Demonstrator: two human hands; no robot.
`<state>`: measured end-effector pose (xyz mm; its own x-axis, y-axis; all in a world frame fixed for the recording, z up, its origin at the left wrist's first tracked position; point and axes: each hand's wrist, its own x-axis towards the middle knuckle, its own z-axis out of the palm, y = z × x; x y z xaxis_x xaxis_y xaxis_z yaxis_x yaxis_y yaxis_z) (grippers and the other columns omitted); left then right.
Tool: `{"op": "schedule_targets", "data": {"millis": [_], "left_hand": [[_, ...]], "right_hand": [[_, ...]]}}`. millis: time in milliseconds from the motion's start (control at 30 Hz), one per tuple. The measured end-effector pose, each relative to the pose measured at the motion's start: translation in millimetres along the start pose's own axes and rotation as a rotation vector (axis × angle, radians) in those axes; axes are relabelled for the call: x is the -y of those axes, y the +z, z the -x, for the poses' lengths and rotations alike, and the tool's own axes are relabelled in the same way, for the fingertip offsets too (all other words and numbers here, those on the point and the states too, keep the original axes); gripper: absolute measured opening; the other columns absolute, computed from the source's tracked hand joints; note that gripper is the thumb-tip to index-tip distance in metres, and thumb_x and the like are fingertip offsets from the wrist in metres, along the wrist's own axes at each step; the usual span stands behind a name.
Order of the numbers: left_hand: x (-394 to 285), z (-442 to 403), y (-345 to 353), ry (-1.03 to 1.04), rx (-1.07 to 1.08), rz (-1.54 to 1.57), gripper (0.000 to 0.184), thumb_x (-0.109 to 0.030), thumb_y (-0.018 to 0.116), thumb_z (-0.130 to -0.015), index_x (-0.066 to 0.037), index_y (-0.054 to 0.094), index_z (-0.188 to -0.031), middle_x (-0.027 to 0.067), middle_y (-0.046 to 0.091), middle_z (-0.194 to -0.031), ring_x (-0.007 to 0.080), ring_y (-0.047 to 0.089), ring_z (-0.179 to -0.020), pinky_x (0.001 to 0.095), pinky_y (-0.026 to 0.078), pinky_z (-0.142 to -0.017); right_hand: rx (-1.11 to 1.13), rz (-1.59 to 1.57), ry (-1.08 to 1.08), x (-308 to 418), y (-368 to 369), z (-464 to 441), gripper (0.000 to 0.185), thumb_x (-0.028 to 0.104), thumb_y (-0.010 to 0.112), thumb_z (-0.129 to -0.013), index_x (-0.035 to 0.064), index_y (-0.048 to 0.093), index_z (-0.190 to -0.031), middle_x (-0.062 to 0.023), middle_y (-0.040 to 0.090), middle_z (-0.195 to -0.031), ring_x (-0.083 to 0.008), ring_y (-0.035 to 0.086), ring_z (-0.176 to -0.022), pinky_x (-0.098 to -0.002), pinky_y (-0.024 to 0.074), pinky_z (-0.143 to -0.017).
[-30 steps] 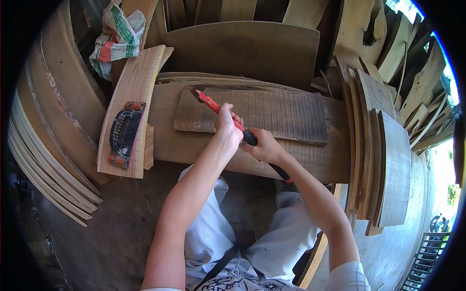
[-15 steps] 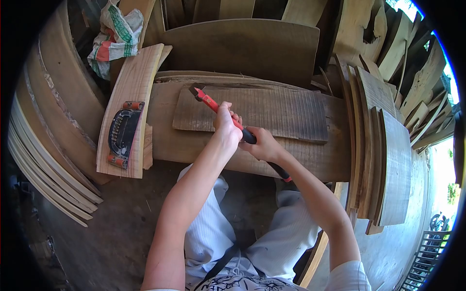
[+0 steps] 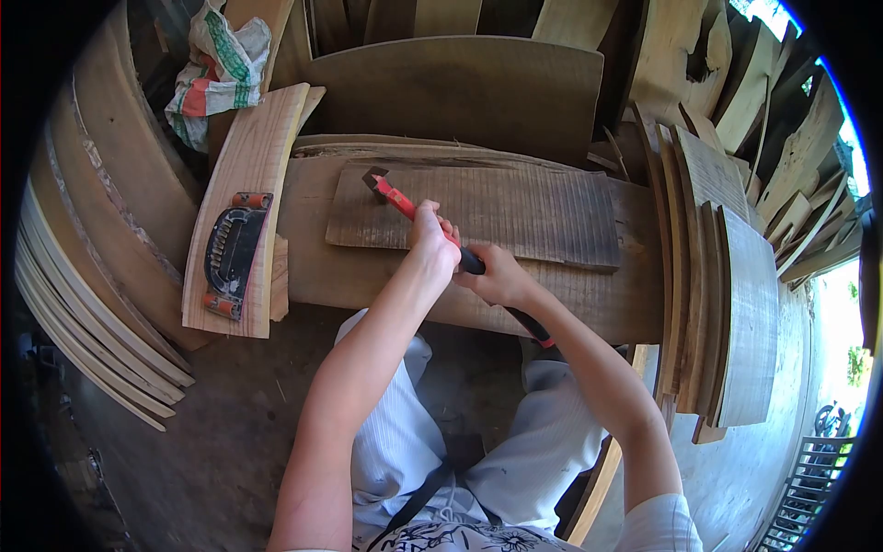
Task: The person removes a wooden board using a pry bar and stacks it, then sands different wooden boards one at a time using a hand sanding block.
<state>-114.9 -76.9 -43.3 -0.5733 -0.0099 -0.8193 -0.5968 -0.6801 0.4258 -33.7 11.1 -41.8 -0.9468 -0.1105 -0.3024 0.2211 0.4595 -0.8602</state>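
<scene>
A long tool (image 3: 397,199) with a red shaft, black grip and small dark metal head slants across my front. I cannot make out its exact kind. My left hand (image 3: 434,241) is closed round the red shaft, nearer the head. Lower down, my right hand (image 3: 495,274) wraps the black grip, and the handle's end shows beneath my right forearm. The head is at the left part of a rough, saw-marked board (image 3: 533,212), seemingly against its surface. That board lies flat on a wider plank (image 3: 313,267) in front of my knees.
A black hand sander-like tool (image 3: 237,256) with orange ends lies on a pale board (image 3: 262,138) at left. Stacked planks (image 3: 750,313) stand at right. Curved boards (image 3: 97,340) lean at far left. A printed sack (image 3: 221,69) sits at upper left.
The tool's head has tipped and dropped slightly toward the board's surface. Both hands keep their grip and have barely moved.
</scene>
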Motion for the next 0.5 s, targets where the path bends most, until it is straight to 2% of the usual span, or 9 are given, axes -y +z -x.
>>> {"op": "schedule_targets", "data": {"millis": [267, 333, 400, 500], "left_hand": [[-0.9, 11.9, 0.6, 0.104, 0.049, 0.015, 0.024, -0.018, 0.052, -0.068, -0.017, 0.033, -0.054, -0.0074, 0.033, -0.046, 0.0058, 0.033, -0.039, 0.0246, 0.036, -0.051], [-0.7, 10.9, 0.2, 0.113, 0.05, 0.019, 0.024, -0.017, 0.052, -0.068, -0.017, 0.033, -0.054, -0.0073, 0.034, -0.046, 0.006, 0.033, -0.039, 0.0245, 0.036, -0.052], [0.5, 5.2, -0.3, 0.019, -0.039, 0.01, 0.024, -0.017, 0.053, -0.067, -0.017, 0.033, -0.054, -0.0071, 0.033, -0.046, 0.0064, 0.033, -0.039, 0.025, 0.036, -0.053], [2.5, 0.7, -0.8, 0.043, -0.002, 0.03, 0.024, -0.016, 0.053, -0.068, -0.016, 0.033, -0.053, -0.0067, 0.034, -0.045, 0.0067, 0.034, -0.038, 0.026, 0.037, -0.053]], "right_hand": [[-0.134, 0.122, -0.252, -6.5, 3.2, -1.6, 0.024, 0.019, 0.056, -0.061, -0.002, 0.052, -0.072, -0.0144, 0.054, -0.06, -0.0235, 0.056, -0.058, -0.0332, 0.0428, -0.055], [-0.084, 0.087, -0.179, -7.2, 2.4, -3.1, 0.025, 0.019, 0.057, -0.061, -0.002, 0.052, -0.073, -0.0143, 0.054, -0.059, -0.0235, 0.056, -0.057, -0.0333, 0.0428, -0.055], [-0.036, 0.054, -0.108, -5.4, 1.2, -2.9, 0.025, 0.019, 0.057, -0.061, -0.0021, 0.052, -0.073, -0.0143, 0.054, -0.059, -0.0236, 0.056, -0.057, -0.0334, 0.0428, -0.055], [0.01, 0.018, 0.015, -0.6, -0.6, -2.1, 0.025, 0.02, 0.058, -0.06, -0.0019, 0.052, -0.072, -0.014, 0.054, -0.058, -0.0234, 0.056, -0.057, -0.0337, 0.0427, -0.055]]}}
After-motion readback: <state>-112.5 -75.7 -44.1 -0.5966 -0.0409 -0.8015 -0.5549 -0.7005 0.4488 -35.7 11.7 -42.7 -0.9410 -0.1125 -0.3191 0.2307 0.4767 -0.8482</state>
